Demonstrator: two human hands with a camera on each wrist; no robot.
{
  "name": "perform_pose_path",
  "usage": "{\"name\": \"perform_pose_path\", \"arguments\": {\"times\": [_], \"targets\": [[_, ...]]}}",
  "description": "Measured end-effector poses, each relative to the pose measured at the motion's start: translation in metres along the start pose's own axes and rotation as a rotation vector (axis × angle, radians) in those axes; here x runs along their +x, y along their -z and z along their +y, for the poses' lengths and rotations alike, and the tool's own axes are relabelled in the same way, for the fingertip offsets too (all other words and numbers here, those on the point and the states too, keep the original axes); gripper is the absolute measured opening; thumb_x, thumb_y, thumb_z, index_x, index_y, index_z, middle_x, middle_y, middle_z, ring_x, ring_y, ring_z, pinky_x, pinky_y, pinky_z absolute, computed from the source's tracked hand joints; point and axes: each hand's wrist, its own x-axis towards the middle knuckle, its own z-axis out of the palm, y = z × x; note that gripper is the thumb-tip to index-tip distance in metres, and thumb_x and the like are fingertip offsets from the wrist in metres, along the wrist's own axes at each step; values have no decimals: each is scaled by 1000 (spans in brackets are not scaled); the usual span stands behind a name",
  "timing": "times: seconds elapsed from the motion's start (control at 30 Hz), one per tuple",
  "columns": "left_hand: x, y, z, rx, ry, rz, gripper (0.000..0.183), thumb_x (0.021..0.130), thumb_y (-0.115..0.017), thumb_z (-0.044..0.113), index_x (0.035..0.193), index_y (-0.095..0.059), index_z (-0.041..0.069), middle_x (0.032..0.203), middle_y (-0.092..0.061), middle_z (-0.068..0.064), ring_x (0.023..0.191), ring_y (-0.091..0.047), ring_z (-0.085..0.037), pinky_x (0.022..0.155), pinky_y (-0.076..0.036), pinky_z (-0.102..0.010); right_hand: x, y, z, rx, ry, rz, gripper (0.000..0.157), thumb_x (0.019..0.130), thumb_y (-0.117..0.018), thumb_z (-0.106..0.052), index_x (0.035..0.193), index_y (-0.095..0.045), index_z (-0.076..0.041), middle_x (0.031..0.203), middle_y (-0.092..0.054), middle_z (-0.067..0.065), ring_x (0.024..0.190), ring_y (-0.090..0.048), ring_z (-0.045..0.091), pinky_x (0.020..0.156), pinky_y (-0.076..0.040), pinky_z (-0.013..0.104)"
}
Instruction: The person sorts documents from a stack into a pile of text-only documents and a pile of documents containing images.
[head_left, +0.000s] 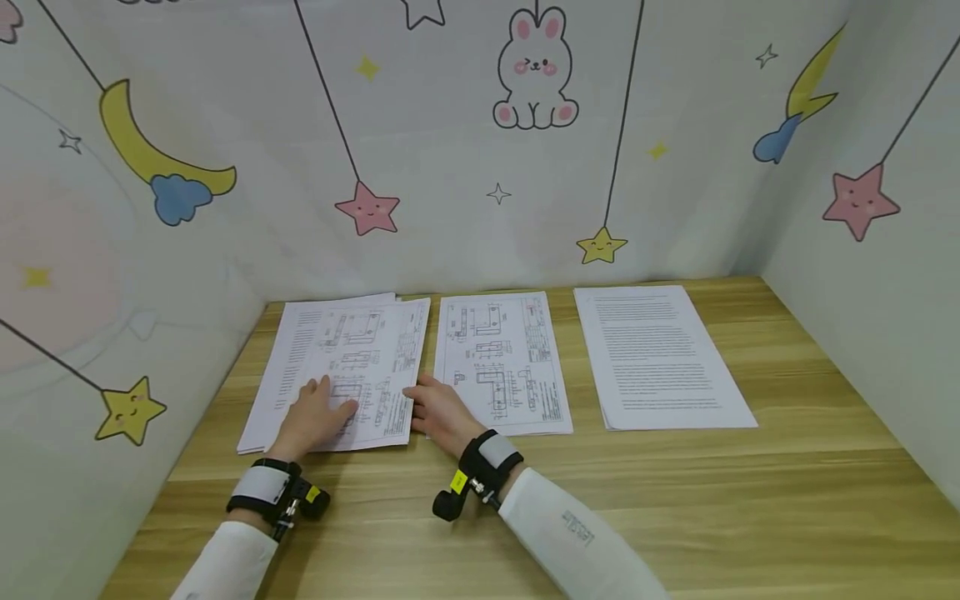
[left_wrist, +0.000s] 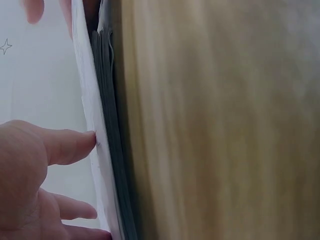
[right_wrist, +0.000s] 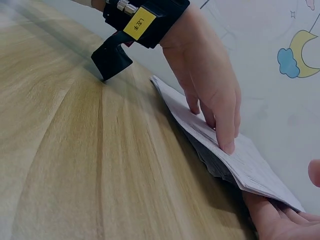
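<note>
My left hand rests on the top sheet of a paper stack printed with technical drawings, its fingertips touching the page. In the left wrist view, the left thumb presses near the stack's edge. At the right side of that stack is my right hand. The right wrist view shows its fingers under the raised edge of the sheets, with the thumb apart above them. Beneath and to the left lie text sheets. A second stack of drawings lies just right of the right hand.
Farther right on the wooden table lies a stack of text pages. A cartoon-printed white wall covering stands behind and at both sides. Each wrist wears a strap with a small black camera.
</note>
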Motion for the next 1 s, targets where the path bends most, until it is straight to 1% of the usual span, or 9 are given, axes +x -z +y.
{"name": "perform_pose_path", "arguments": {"times": [0.1,0.23,0.33,0.4,0.5,0.7,0.83,0.9,1.0], "targets": [[-2,-1,3,-3,-16,-6,79,98,-50,36,149,-21,-18,153,-18,-44,140,-24,-61,110,-24,-74,2,-3,3,-33,8,20,54,100,-50,-8,152,-36,-12,145,-55,13,128,-57,26,99,-49,37],[-5,0,8,-34,-38,-15,77,99,-51,38,148,-27,-16,153,-22,-43,142,-24,-58,107,-21,-79,2,-8,6,-143,41,108,55,96,-55,-4,149,-43,-12,140,-59,11,122,-61,23,99,-49,34],[-7,1,11,-54,-51,-17,75,100,-51,39,148,-29,-15,153,-25,-42,141,-27,-57,109,-26,-75,1,-11,7,-223,61,174,52,93,-57,-1,143,-49,-9,133,-62,11,113,-63,19,94,-50,30],[-9,3,13,-74,-49,-21,76,100,-51,38,149,-27,-14,152,-26,-41,141,-28,-57,111,-28,-70,0,-11,7,-248,72,190,50,92,-57,0,141,-51,-7,129,-63,12,109,-63,18,90,-50,28],[-9,8,15,-106,-35,-19,76,100,-50,37,150,-24,-14,153,-27,-40,142,-28,-56,114,-30,-65,-1,-9,6,-234,73,187,47,93,-54,1,139,-52,-6,129,-63,12,109,-64,19,88,-51,28],[-4,10,20,-168,20,-20,78,101,-48,37,154,-15,-11,157,-21,-37,145,-20,-54,118,-22,-63,-6,0,-3,-205,75,179,50,96,-51,-2,146,-45,-6,137,-59,10,122,-58,20,100,-48,33],[0,5,17,-226,51,41,77,102,-47,35,156,-12,-7,159,-19,-35,148,-18,-52,120,-20,-61,-10,6,-12,-195,96,159,50,97,-49,-2,146,-45,-9,139,-58,8,124,-57,19,102,-46,33],[3,4,15,-276,71,74,76,102,-46,35,157,-10,-5,160,-18,-34,148,-18,-51,120,-20,-60,-12,10,-16,-197,109,156,49,97,-49,-3,145,-46,-10,139,-58,7,124,-57,19,102,-46,32],[9,4,12,-428,106,113,75,103,-46,34,158,-8,0,161,-19,-31,149,-23,-48,120,-25,-58,-15,16,-22,-208,126,173,47,97,-50,-4,144,-48,-11,137,-60,7,124,-57,19,102,-46,34]]}}
